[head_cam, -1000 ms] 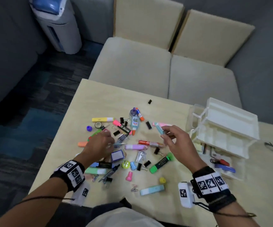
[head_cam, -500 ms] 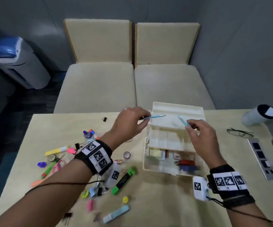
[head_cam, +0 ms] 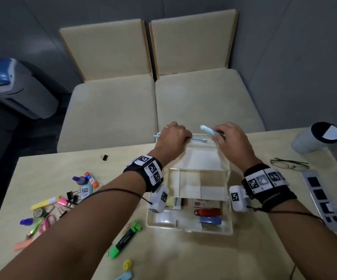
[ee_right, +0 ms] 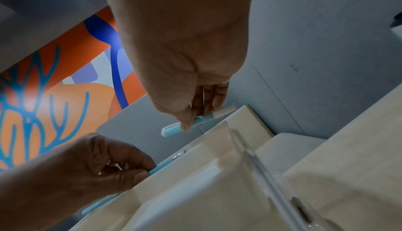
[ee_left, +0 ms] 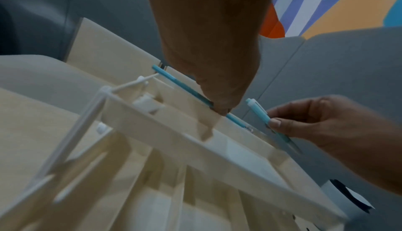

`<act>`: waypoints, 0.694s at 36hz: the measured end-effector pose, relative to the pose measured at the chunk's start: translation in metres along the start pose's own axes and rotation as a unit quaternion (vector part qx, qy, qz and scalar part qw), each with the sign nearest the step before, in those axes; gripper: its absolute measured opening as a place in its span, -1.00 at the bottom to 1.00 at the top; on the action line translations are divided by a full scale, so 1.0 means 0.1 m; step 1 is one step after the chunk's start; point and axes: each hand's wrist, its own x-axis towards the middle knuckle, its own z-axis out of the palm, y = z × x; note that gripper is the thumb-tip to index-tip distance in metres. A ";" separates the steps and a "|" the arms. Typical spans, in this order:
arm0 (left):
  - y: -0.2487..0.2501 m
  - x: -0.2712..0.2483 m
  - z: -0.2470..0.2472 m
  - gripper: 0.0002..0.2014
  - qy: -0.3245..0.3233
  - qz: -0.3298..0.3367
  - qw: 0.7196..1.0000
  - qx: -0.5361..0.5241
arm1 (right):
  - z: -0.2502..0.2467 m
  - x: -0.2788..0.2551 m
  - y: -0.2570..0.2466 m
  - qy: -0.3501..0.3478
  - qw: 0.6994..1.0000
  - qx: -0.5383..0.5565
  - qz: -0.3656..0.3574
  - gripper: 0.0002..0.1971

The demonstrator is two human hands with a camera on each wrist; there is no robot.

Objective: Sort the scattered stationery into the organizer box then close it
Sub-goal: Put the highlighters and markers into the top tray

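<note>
Both hands are now reaching further over the box than half a second ago, out to its far rim, carrying their pens along. Sitting toward the table's [head_cam: 194,257] far right edge, the white organizer box [head_cam: 188,227] is standing open with its tiered trays fanned out: the top tray at the far side is looking bare, the middle tray's compartments are showing nothing I can make out, and the bottom layer nearest the person is already holding a red item, a blue one and some small pieces. Along the table's left edge the scattered stationery is still waiting, including a green highlighter [head_cam: 125,240] nearest the box. Over the far rim, the left hand [head_cam: 171,139] is pinching a slim blue pen [head_cam: 198,139] between curled fingers, holding it level and nearly touching the rim; the right hand [head_cam: 231,141] is gripping a light-blue click pen [head_cam: 207,129], tilted with its white cap up and leftward. I judge the step in hand to be dropping both pens into the top tray. Next, each pen is needing to be lined up lengthwise with the tray, lowered inside its walls, and released before returning for the pile.
</note>
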 end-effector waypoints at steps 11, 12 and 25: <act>0.08 0.05 0.17 -0.85 -0.007 -0.083 0.992 -0.096 | 0.29 0.15 0.12 -0.046 0.997 0.043 -0.053 -0.90; 0.10 0.04 0.18 -0.85 0.002 -0.102 0.987 -0.126 | 0.30 0.14 0.12 -0.044 0.996 0.043 -0.058 -0.90; 0.22 -0.20 0.22 -0.80 0.040 -0.102 0.985 -0.137 | 0.27 0.08 0.18 -0.025 0.995 0.019 -0.099 -0.87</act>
